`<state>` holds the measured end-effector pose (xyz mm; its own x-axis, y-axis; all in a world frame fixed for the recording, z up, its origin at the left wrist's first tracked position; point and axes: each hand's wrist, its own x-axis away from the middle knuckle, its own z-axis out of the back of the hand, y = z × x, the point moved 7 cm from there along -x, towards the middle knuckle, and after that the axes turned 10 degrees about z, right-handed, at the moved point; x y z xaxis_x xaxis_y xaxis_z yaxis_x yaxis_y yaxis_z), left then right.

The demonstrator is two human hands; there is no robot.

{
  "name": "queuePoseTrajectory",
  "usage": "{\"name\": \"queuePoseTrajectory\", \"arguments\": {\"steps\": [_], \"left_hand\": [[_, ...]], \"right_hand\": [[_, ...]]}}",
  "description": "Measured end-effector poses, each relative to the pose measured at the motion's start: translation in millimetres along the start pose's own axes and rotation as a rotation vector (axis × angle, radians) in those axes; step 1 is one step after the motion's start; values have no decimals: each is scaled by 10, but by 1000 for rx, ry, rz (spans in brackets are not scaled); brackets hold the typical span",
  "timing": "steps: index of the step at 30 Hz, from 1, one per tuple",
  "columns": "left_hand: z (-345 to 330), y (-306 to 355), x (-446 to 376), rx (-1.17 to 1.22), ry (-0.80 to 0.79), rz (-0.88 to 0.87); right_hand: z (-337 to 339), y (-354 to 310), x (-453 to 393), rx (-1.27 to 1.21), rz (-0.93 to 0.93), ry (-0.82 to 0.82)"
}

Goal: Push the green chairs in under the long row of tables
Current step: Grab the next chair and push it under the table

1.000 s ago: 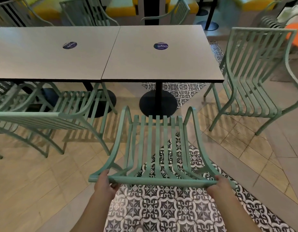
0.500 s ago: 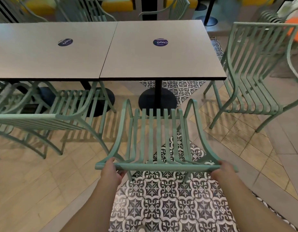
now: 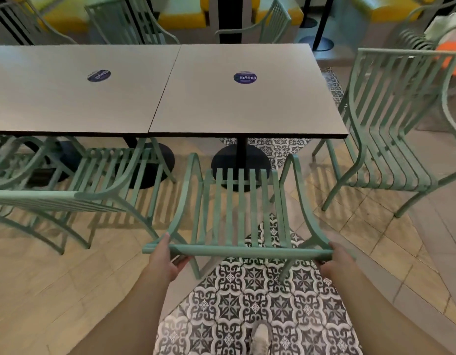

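Note:
A green slatted chair (image 3: pixel 243 208) stands in front of me, facing the right-hand grey table (image 3: pixel 247 106) of the long row. Its seat front lies just short of the table's near edge, by the black pedestal base (image 3: pixel 241 167). My left hand (image 3: pixel 161 260) grips the left end of the chair's top back rail. My right hand (image 3: pixel 337 262) grips the rail's right end. A second green chair (image 3: pixel 101 180) sits to the left, partly under the left table (image 3: pixel 76 90).
Another green chair (image 3: pixel 393 129) stands at the row's right end, turned sideways. More green chairs (image 3: pixel 129 21) line the far side, with yellow benches behind. My shoe (image 3: pixel 260 339) shows on the patterned tile strip; beige tiles lie on both sides.
The chair has slid forward toward the right table with both hands on its back rail, and I have stepped closer. The tables now fill more of the view.

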<state>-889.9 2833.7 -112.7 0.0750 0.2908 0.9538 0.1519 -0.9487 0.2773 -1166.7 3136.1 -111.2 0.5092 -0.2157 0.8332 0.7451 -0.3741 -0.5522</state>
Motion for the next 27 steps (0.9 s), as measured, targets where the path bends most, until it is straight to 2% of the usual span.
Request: {"name": "queuePoseTrajectory", "arguments": {"steps": [12, 23, 27], "left_hand": [[-677, 284, -117, 0, 17, -12], [-1113, 383, -137, 16, 10, -2], [-1251, 446, -158, -17, -6, -8]], "right_hand": [[-544, -286, -387, -2, -72, -31], [-930, -499, -463, 9, -79, -5], [-1054, -597, -492, 38, -45, -48]]}}
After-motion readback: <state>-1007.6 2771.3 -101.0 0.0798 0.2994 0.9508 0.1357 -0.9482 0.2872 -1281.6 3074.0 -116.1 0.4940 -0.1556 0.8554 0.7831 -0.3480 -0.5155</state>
